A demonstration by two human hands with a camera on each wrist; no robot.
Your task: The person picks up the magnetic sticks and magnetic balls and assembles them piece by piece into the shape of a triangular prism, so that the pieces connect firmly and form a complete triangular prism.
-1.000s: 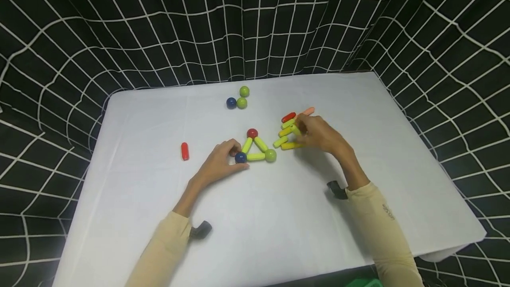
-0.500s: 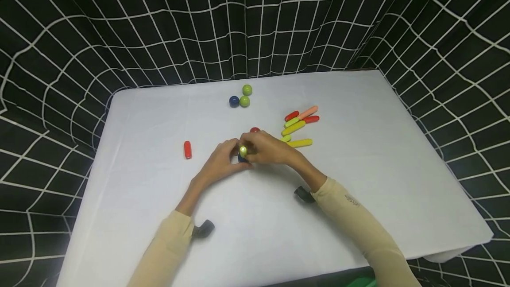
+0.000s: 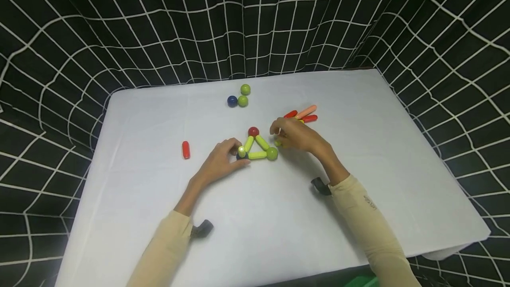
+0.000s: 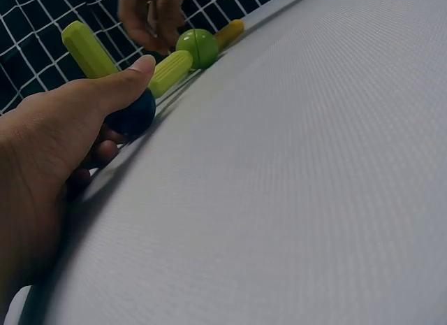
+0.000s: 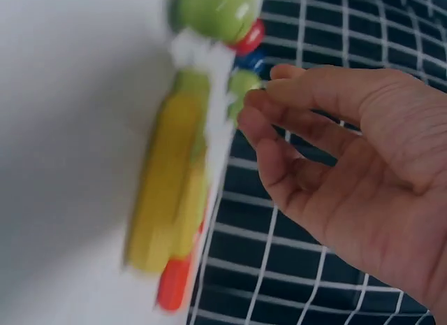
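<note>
Triangle [image 3: 257, 155] near the middle of the white table [image 3: 247, 216], and I have it in clear sight: red ball [image 3: 253, 132], lime ball [image 3: 272, 153] and blue ball [image 4: 136, 119] at the corners, lime sticks [image 3: 262, 142] between. The left hand [image 3: 220, 160] is clamped there, thumb and fingers about the blue ball, with an upright stick [image 4: 87, 49] standing on it. Over to the right hand [image 3: 296, 135]: fingers loosely bent, grip empty, hovering near a yellow stick [image 5: 164, 192], red sticks [image 3: 310, 118] and a pink stick [image 3: 307, 111]. Farther back I see three clustered balls [image 3: 243, 100]; a lone red stick [image 3: 186, 150] lies off left.
</note>
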